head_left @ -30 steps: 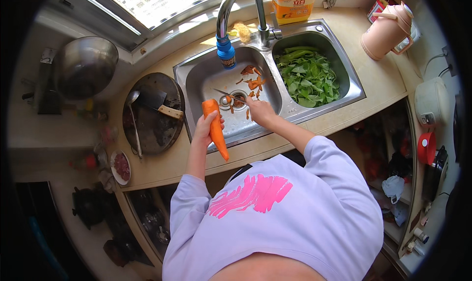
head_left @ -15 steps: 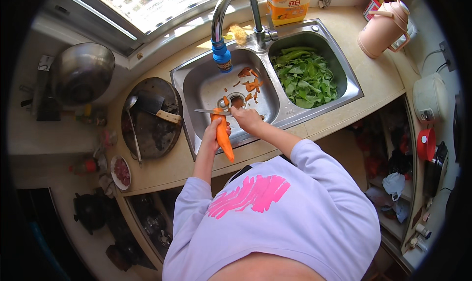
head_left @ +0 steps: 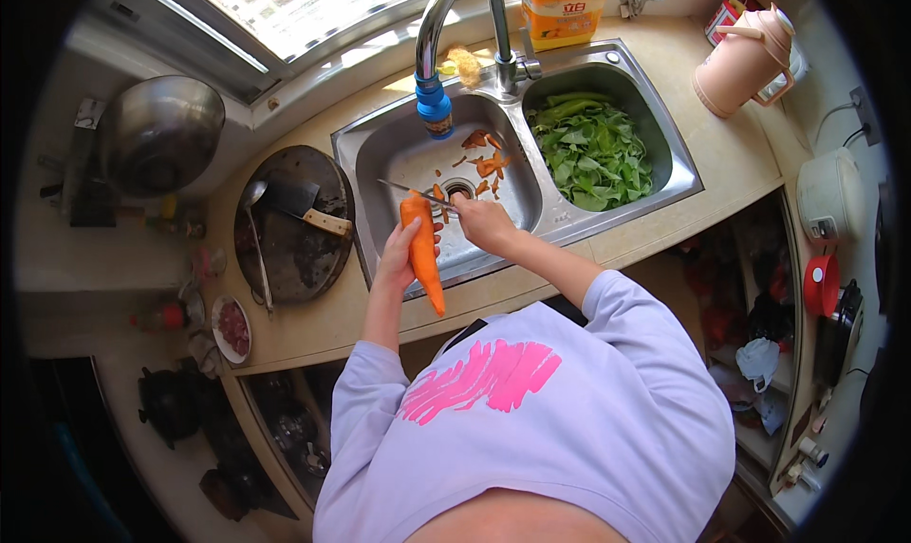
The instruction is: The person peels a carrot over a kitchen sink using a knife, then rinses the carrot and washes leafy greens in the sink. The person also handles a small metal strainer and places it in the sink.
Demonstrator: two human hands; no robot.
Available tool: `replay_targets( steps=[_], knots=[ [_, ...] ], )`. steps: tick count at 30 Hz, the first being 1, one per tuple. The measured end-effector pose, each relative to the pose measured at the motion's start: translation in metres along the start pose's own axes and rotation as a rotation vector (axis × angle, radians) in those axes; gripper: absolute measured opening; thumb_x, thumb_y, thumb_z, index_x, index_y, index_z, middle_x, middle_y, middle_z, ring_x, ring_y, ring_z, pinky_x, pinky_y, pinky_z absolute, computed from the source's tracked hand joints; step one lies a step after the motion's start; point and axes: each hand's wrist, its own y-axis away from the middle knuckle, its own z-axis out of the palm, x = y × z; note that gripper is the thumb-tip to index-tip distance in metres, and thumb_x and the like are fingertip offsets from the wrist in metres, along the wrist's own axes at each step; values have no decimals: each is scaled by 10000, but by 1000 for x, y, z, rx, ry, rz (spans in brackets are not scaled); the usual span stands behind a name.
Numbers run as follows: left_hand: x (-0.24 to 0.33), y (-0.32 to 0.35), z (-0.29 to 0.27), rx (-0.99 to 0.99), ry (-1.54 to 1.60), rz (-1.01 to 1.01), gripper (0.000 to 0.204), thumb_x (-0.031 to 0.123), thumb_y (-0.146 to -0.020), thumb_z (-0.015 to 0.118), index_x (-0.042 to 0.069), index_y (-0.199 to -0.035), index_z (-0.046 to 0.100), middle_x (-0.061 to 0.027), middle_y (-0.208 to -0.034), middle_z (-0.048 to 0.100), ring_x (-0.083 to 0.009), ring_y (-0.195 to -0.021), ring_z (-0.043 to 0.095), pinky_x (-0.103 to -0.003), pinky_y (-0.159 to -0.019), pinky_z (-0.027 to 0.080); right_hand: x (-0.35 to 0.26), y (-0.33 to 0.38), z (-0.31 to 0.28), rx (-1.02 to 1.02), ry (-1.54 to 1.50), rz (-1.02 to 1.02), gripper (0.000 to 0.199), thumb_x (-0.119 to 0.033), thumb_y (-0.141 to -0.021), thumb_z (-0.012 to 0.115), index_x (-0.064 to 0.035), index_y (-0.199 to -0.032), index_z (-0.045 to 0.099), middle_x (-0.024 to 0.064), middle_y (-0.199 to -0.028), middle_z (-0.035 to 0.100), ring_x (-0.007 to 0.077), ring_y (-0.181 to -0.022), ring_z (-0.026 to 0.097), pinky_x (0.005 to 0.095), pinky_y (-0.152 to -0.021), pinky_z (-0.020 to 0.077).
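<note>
My left hand [head_left: 398, 252] is closed around a large orange carrot [head_left: 425, 263], held slanting over the front edge of the left sink basin [head_left: 389, 149] with its thick end away from me. In my right hand [head_left: 482, 223] is a small knife [head_left: 397, 186], fingers wrapped round its handle. The thin blade points left, just beyond the carrot's thick end; I cannot tell whether they touch. Orange-brown peelings [head_left: 491, 166] lie in the basin, several of them around the drain [head_left: 458, 188].
Leafy greens [head_left: 593, 159] fill the right basin. A tap [head_left: 424, 40] with a blue nozzle arches over the left one. At left, a round chopping board [head_left: 304, 268] bears a cleaver [head_left: 289, 201] and a ladle [head_left: 256, 244], near a plate of meat [head_left: 231, 329]. A pink jug [head_left: 745, 64] stands right.
The knife has moved from across the carrot to past its far end, its blade now more tilted. The carrot has shifted slightly and turned more upright in my left hand.
</note>
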Motion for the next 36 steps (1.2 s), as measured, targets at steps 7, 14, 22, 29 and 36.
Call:
replay_targets(
  steps=[7, 14, 22, 29, 36],
  knots=[
    [-8, -4, 5, -40, -81, 13, 398, 357, -913, 534, 68, -1172, 449, -114, -919, 563, -153, -690, 551, -265, -538, 492, -13, -6, -2, 55, 86, -100, 167, -52, -786, 513, -16, -930, 439, 173, -717, 634, 349, -679, 646, 441, -567, 511],
    [-4, 3, 1, -1, 54, -36, 463, 405, -917, 512, 21, -1166, 446, -111, -915, 552, -153, -689, 539, -250, -541, 488, 54, 21, 19, -97, 87, 245, 156, -88, -816, 481, -34, -959, 453, 190, -745, 639, 371, -721, 638, 468, -629, 498],
    [-17, -10, -1, 9, 227, -57, 594, 571, -878, 454, 54, -1170, 476, -96, -916, 523, -178, -732, 527, -259, -583, 493, -15, 10, 5, 154, 121, -130, 125, -76, -802, 497, -39, -921, 479, 129, -688, 607, 301, -634, 641, 410, -528, 510],
    [-18, -9, 4, -25, 323, -184, 605, 572, -893, 424, 42, -1178, 480, -88, -870, 498, -177, -721, 501, -252, -572, 475, 2, -4, 5, 225, 317, -117, 81, -125, -808, 519, -67, -860, 496, 93, -653, 604, 252, -585, 650, 365, -459, 506],
    [-13, -5, 8, 62, 259, -95, 572, 546, -909, 418, 34, -1158, 482, -92, -873, 497, -176, -712, 499, -260, -562, 478, 18, 6, -8, 19, 129, -26, 119, -81, -828, 490, -38, -936, 468, 137, -695, 626, 327, -648, 641, 438, -553, 496]
  ],
)
